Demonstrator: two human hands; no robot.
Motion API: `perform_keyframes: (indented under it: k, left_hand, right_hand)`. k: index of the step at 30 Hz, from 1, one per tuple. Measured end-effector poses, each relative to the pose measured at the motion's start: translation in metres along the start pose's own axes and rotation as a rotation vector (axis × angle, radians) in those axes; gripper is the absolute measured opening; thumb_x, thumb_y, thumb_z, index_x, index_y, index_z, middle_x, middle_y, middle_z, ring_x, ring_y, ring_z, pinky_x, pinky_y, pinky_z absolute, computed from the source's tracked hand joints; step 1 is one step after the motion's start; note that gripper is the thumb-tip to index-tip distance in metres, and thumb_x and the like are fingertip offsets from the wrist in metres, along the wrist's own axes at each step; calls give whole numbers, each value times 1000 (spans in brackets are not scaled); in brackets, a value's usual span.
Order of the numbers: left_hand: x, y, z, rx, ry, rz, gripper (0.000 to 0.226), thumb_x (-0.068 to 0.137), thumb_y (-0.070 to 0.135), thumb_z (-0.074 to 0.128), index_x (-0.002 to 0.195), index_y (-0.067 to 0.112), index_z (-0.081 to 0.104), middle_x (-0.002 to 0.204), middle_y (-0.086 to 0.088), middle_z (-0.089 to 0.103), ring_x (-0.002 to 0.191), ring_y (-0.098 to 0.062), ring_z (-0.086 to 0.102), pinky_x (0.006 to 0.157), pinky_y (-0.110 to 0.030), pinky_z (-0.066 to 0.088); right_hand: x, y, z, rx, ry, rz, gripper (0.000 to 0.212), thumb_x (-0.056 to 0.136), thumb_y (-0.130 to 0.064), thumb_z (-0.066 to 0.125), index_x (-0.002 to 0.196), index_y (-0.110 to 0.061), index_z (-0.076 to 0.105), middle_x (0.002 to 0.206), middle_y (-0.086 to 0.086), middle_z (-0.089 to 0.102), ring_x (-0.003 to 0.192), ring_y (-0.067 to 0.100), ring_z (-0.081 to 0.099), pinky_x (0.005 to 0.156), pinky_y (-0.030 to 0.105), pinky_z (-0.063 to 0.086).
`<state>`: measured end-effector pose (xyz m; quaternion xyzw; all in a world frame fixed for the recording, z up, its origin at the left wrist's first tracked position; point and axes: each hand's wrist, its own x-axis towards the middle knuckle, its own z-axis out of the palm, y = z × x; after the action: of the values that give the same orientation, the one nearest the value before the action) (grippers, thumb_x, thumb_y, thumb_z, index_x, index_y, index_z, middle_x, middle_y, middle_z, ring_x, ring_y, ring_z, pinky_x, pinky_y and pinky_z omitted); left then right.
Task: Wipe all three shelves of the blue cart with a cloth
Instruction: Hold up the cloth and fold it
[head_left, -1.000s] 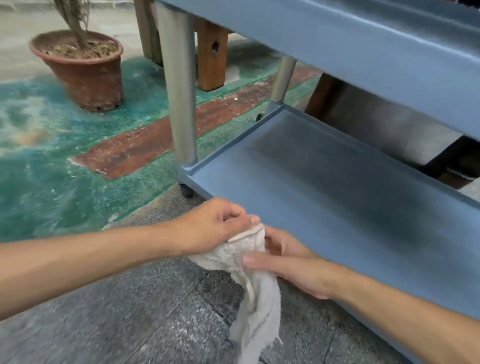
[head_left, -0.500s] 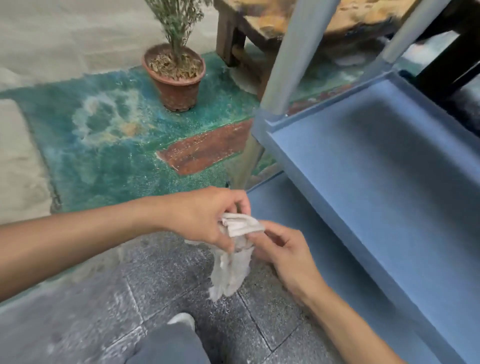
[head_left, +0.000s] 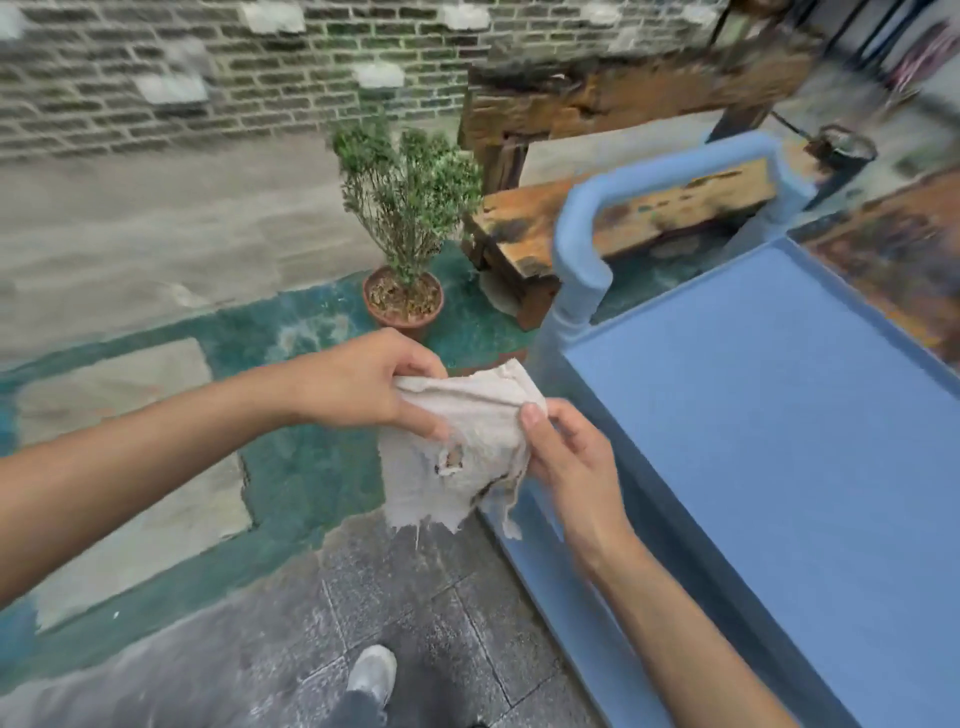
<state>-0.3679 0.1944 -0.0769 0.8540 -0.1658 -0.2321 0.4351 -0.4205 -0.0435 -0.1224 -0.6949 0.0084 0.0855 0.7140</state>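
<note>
both hands hold the cloth (head_left: 462, 447) in the air just left of the cart (head_left: 769, 467), beside its top shelf: the left hand (head_left: 363, 384) grips the upper left edge and the right hand (head_left: 566, 457) pinches the right edge, thumb on top. the cloth hangs frayed, with a small hole. a potted plant (head_left: 408, 249) stands beyond the cloth, left of the cart's handle (head_left: 587, 218).

No legible text, label, brand, number or sign appears anywhere in the view. The blue cart (head_left: 769, 441) carries no readable marking on its top shelf or handle, and the cloth (head_left: 462, 441) just left of the cart is unprinted. The surroundings beyond the cart are too blurred to show any lettering.
</note>
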Motion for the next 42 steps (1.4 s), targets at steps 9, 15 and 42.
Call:
perform_keyframes:
  k: [9, 15, 42]
  left_hand:
    - [-16, 144, -146, -200, 155, 130, 38, 62, 34, 92, 91, 15, 76, 90, -7, 79, 79, -19, 75, 63, -19, 54]
    - [-9, 214, -192, -79, 78, 386, 26, 78, 33, 84, 101, 27, 73, 101, 1, 77, 92, -18, 75, 77, -31, 61]
    - [41, 177, -136, -94, -259, 314, 29, 86, 44, 76, 103, 21, 74, 99, 0, 78, 87, -17, 75, 77, -29, 59]
  right_hand:
    - [14, -211, -21, -68, 95, -225, 15, 101, -12, 59, 108, -20, 70, 85, -3, 77, 76, 11, 70, 74, 30, 62]
    - [22, -283, -22, -115, 47, -235, 22, 96, -15, 70, 116, -6, 69, 99, 11, 78, 89, 20, 72, 77, 30, 59]
    - [-11, -417, -95, -154, 488, -439, 30, 94, -50, 66, 82, -24, 73, 80, -2, 71, 76, 13, 68, 70, 32, 58]
